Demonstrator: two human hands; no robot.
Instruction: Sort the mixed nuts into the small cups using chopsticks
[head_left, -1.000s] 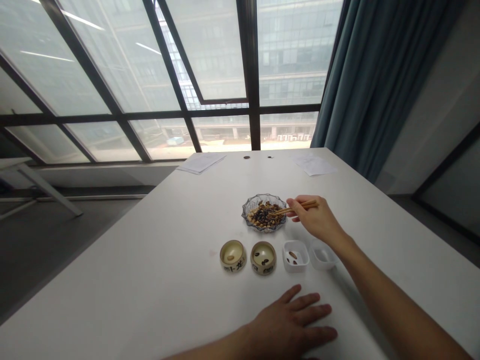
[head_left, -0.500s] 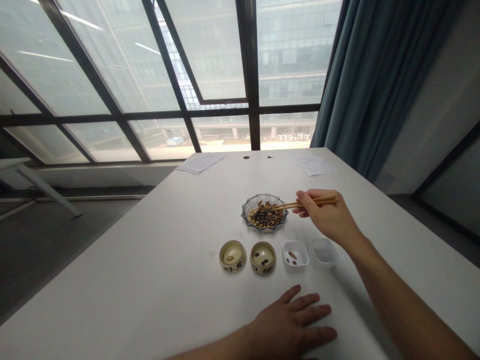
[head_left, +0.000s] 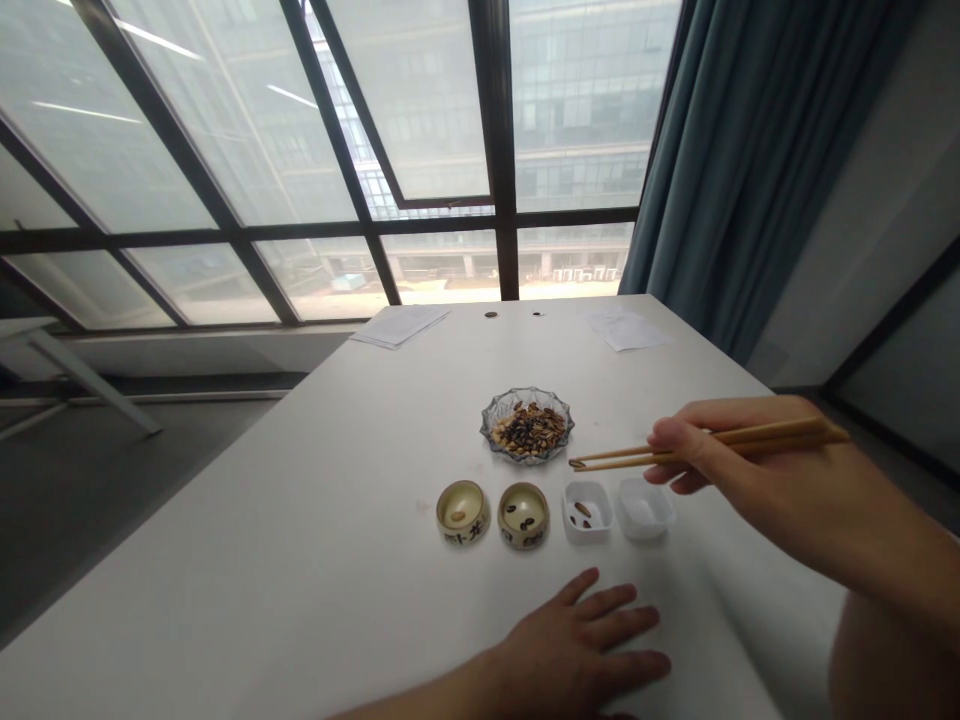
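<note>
A: Hands, poses?
B: Right hand [head_left: 750, 490], one: raised above the white table [head_left: 300, 560], entering from the right, thumb uppermost, fingers curled. Left hand [head_left: 577, 645], one: palm down on the table, fingers spread wide, holding nothing.
A: Right grip?
B: Closed around wooden chopsticks [head_left: 784, 435], pointing left. Tips nearly together, a small dark piece [head_left: 576, 463] between them, kind too small to tell; location, just beside the glass bowl, near side.
A: Containers?
B: Glass bowl [head_left: 489, 428], one: heap of mixed seeds [head_left: 530, 430], pale, brown and black. Nearer, in a row: left cup [head_left: 463, 537], one light-brown piece [head_left: 457, 516]; right cup [head_left: 523, 541], a few dark seeds [head_left: 527, 524]; plastic box [head_left: 587, 535], one long brown seed [head_left: 583, 509] with smaller dark bits [head_left: 586, 524]; second plastic box [head_left: 645, 515], at the right end.
</note>
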